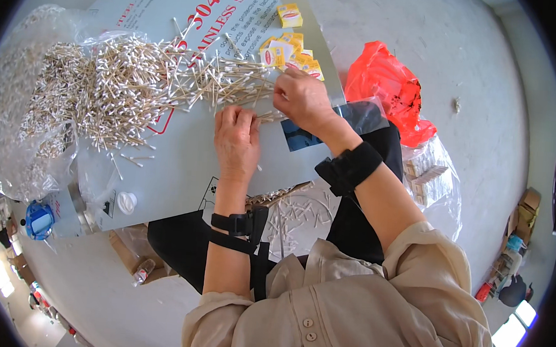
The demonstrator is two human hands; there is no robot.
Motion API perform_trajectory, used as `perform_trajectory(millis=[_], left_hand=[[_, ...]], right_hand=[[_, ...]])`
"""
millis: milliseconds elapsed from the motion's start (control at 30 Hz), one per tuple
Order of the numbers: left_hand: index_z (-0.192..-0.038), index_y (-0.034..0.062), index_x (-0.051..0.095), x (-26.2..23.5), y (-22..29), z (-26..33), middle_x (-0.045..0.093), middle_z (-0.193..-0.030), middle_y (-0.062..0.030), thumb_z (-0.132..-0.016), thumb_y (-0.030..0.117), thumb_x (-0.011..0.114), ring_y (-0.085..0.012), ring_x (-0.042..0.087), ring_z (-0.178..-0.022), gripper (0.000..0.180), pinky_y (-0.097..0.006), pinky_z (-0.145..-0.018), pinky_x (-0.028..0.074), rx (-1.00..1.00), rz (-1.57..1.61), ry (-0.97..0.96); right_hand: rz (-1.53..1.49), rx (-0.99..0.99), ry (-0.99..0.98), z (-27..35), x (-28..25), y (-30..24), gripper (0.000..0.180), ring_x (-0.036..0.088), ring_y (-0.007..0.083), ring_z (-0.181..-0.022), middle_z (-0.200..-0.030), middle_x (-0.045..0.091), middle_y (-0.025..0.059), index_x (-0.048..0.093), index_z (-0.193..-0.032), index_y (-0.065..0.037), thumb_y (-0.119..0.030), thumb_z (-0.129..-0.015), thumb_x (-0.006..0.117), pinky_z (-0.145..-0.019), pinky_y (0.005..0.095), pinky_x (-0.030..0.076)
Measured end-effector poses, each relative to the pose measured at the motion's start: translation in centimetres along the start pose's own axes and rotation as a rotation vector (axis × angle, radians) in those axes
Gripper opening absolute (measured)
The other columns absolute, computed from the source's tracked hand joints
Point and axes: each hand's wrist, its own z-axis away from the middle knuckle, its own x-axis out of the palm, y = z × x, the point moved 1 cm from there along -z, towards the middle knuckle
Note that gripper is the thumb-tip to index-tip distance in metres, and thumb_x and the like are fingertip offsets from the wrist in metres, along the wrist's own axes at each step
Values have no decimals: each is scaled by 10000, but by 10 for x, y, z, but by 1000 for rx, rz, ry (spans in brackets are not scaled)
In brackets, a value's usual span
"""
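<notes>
1. My left hand [236, 142] lies low over the table with fingers bent and thumb close to the forefinger; swab ends jut out beside it, though I cannot tell whether I grip them.
2. My right hand [303, 99] is curled, thumb drawn in toward the fingers; its knuckles hide the tips, so I cannot tell what it holds.
3. Cotton swabs [232, 85], thin pale sticks with fuzzy white ends, lie crisscrossed just beyond both hands; to the left they thicken into a bristling heap [121, 84], spilling from a crinkled clear plastic bag [8, 106].
4. Small yellow-and-white cards [294, 50] lie overlapping near my right knuckles; my right wrist crosses a flat, glossy see-through sleeve [361, 115], blocking part of it.
5. The table [183, 168] is smooth, grey and printed; a round white plastic piece [126, 203] and a blue rounded case [38, 220] sit toward its near left corner.
6. Beyond my right thigh are a rumpled red plastic bag [385, 81] and a clear sack [430, 176] of pale bundles.
</notes>
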Motion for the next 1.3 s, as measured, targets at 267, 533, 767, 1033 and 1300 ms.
perform_trajectory(millis=[267, 533, 767, 1033, 1300], left_hand=[[-879, 35, 596, -24, -33, 16, 574, -924, -94, -757, 7, 604, -277, 547, -892, 126, -364, -758, 463, -66, 140, 122], [-884, 2, 600, -73, -56, 40, 598, -815, -100, -783, 31, 601, -217, 571, -708, 105, -328, -673, 475, -299, 113, 55], [-847, -1, 598, -73, -48, 54, 604, -744, -111, -785, 27, 600, -193, 559, -639, 68, -317, -624, 471, -441, 177, -19], [-922, 54, 598, -43, -6, 9, 570, -941, -86, -725, 35, 655, -277, 531, -898, 206, -362, -764, 443, -36, 95, -4], [-816, 74, 581, -24, -6, 9, 546, -871, -49, -708, 63, 667, -268, 501, -890, 139, -377, -798, 410, 80, -125, -201]], right_hand=[[-485, 59, -338, 94, -35, -55, 97, 545, 243, -581, -641, 531, 114, 575, -713, 4, -64, -702, 643, -546, 325, 439], [-180, -120, -699, 131, -26, -94, 84, 566, 285, -874, -906, 556, 99, 615, -703, -58, 0, -662, 569, -730, 376, 478], [-243, 108, -646, 116, -29, -87, 52, 584, 319, -786, -802, 566, 128, 579, -722, -40, -63, -696, 618, -682, 414, 485], [-56, 26, -129, 82, 12, -87, 183, 565, 286, -771, -786, 515, 87, 532, -762, -61, -131, -693, 687, -630, 377, 467], [61, -149, -92, 86, 6, -54, 201, 521, 262, -773, -812, 488, 80, 524, -692, -50, -91, -584, 689, -676, 356, 454]])
